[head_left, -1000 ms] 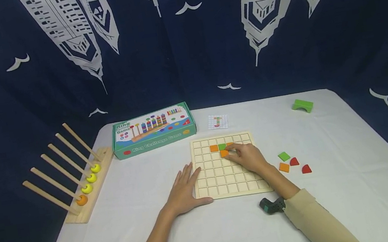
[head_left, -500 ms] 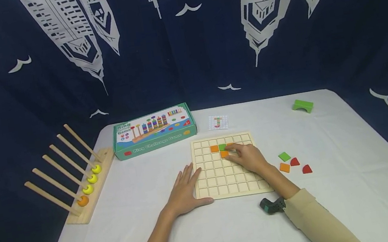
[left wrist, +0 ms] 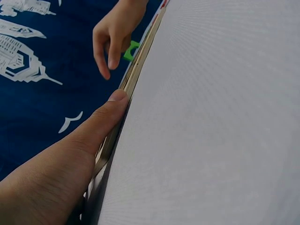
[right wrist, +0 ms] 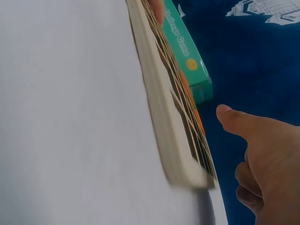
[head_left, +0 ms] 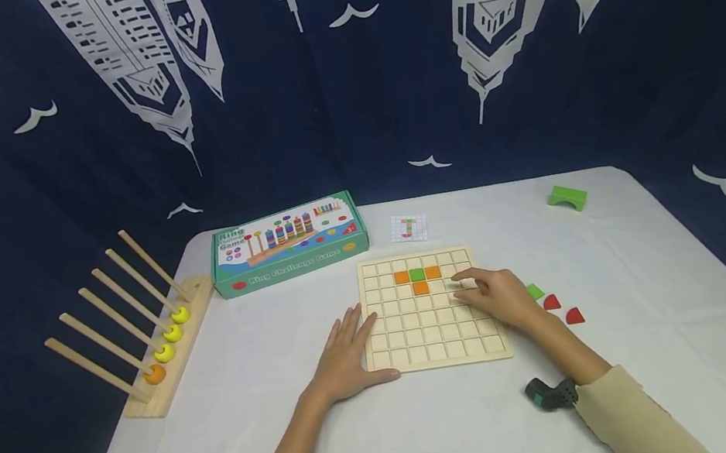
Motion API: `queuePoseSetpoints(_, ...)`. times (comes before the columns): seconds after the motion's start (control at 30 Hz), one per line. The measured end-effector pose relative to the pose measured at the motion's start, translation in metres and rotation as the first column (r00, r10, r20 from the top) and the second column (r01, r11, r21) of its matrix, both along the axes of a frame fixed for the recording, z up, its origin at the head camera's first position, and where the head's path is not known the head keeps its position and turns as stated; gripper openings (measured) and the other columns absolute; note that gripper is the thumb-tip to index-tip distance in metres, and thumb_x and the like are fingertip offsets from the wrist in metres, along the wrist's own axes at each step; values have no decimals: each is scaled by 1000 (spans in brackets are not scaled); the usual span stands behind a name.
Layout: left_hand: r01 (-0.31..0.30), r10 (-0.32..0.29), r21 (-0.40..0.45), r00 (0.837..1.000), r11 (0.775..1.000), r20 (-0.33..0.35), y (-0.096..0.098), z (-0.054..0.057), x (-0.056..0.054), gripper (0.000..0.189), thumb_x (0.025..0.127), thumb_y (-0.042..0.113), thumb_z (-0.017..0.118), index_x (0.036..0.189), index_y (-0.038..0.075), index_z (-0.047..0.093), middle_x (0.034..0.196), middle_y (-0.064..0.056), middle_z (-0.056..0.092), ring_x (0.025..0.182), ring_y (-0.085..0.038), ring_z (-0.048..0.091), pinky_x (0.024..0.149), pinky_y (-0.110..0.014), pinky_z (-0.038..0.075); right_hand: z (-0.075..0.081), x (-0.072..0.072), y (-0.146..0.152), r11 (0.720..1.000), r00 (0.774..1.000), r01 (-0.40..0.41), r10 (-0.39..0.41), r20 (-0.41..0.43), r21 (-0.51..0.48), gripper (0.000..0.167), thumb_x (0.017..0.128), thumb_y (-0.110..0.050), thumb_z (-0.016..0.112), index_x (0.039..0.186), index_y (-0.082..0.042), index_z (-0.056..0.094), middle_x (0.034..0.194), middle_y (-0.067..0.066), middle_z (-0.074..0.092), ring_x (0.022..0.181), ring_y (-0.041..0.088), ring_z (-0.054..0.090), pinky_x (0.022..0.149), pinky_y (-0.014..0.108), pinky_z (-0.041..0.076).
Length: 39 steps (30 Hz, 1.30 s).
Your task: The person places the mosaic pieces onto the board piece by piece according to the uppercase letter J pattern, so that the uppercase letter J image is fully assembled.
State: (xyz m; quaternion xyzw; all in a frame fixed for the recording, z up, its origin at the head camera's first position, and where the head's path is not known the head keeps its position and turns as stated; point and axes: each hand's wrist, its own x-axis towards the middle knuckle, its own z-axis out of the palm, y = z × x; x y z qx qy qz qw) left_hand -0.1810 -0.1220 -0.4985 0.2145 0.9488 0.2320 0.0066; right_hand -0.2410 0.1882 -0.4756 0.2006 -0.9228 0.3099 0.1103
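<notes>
A wooden grid board [head_left: 421,335] lies on the white table. In its upper cells, a green square tile [head_left: 417,275] sits between two orange tiles, with a third orange tile [head_left: 421,288] just below it. My left hand [head_left: 344,362] rests at the board's left edge, fingers spread; in the left wrist view its thumb [left wrist: 105,115] touches the board's side. Over the board's right part hovers my right hand [head_left: 502,296], thumb and index finger apart with nothing between them. The right wrist view shows this hand [right wrist: 272,159] beyond the board's edge [right wrist: 161,136].
Right of the board lie a green tile [head_left: 535,291] and two red rounded pieces [head_left: 574,316]. Behind the board are a pattern card [head_left: 409,228] and a ring game box [head_left: 288,245]. A peg stand [head_left: 177,352] stands left, a green arch block [head_left: 568,197] back right.
My right hand has let go of the orange tile at the right end of the row and moved right, now covering the loose orange tile. My left hand stays put.
</notes>
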Motion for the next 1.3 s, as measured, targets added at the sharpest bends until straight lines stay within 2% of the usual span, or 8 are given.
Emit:
queuePoseSetpoints(0.33,5,-5,-3,1000,1000,-6,0,-2,-1,106,66,76,57,146,13,27,154,-9,10,140,-22,4,112,-38,4,-3,16,63,997,996,70,-69,-56,20,30,83,-30,69,107,-12,67,46,-10,31,39,5,24,38,23,26)
queuePoseSetpoints(0.53,5,-5,-6,1000,1000,-8,-1,-3,-1,106,66,77,56,146,13,27,154,-10,10,140,-20,3,112,-37,4,-3,23,89,988,989,148,-147,-26,37,31,82,-28,70,108,-10,66,47,-7,35,38,9,30,37,24,27)
queuePoseSetpoints(0.73,7,-7,-3,1000,1000,0,-1,-2,-1,105,67,75,58,146,13,27,154,-10,11,140,-20,3,112,-37,3,-7,27,100,984,984,168,-172,47,66,38,83,-32,69,112,-8,65,47,-6,37,35,13,36,38,25,28)
queuePoseSetpoints(1.0,10,-10,4,1000,1000,-1,0,-4,-1,106,67,76,57,146,13,27,154,-9,10,140,-20,3,112,-38,3,-9,31,105,976,971,185,-200,133,118,44,83,-36,68,115,-6,63,45,-5,40,38,11,36,41,25,28)
queuePoseSetpoints(1.13,11,-11,-2,1000,1000,1,0,-4,-1,106,66,77,56,146,13,27,154,-9,10,140,-20,3,112,-38,3,-10,33,108,971,967,198,-216,132,135,41,83,-31,69,114,-5,64,46,-4,40,40,12,35,42,25,27)
queuePoseSetpoints(1.3,11,-11,-1,1000,1000,-6,-1,-3,-1,106,66,76,57,146,13,27,154,-9,10,140,-21,3,112,-38,4,-10,35,110,971,974,196,-209,89,136,34,83,-26,70,109,-4,65,48,-4,39,42,11,35,41,25,27)
